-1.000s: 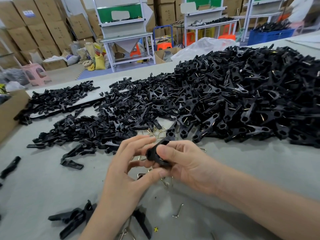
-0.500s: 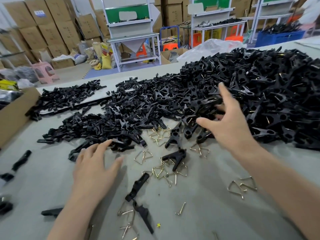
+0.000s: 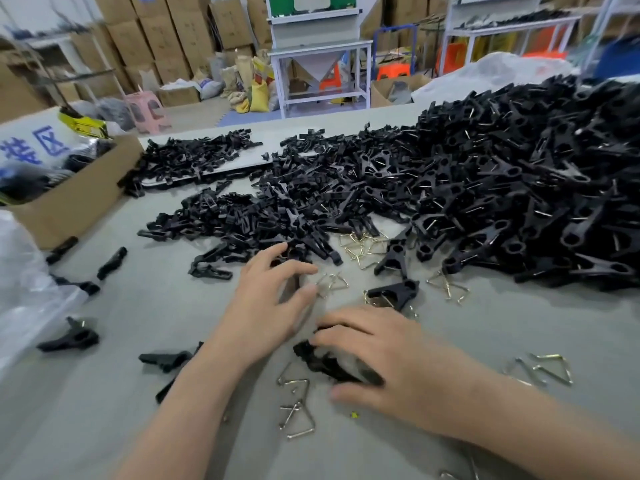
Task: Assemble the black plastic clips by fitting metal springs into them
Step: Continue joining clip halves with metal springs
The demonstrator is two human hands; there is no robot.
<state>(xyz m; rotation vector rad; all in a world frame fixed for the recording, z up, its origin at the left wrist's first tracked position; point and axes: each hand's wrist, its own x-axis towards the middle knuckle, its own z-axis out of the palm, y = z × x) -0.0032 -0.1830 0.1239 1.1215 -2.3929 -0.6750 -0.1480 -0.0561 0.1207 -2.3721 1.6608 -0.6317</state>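
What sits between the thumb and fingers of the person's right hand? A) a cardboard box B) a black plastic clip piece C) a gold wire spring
B: the right hand has the black plastic clip piece between thumb and fingers; the bent metal wire springs lie loose beside it.

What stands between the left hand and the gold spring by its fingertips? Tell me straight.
Nothing visible. The left hand, spread open, is right beside the spring, with only bare table between them. The pile of black clips lies farther back, off that path.
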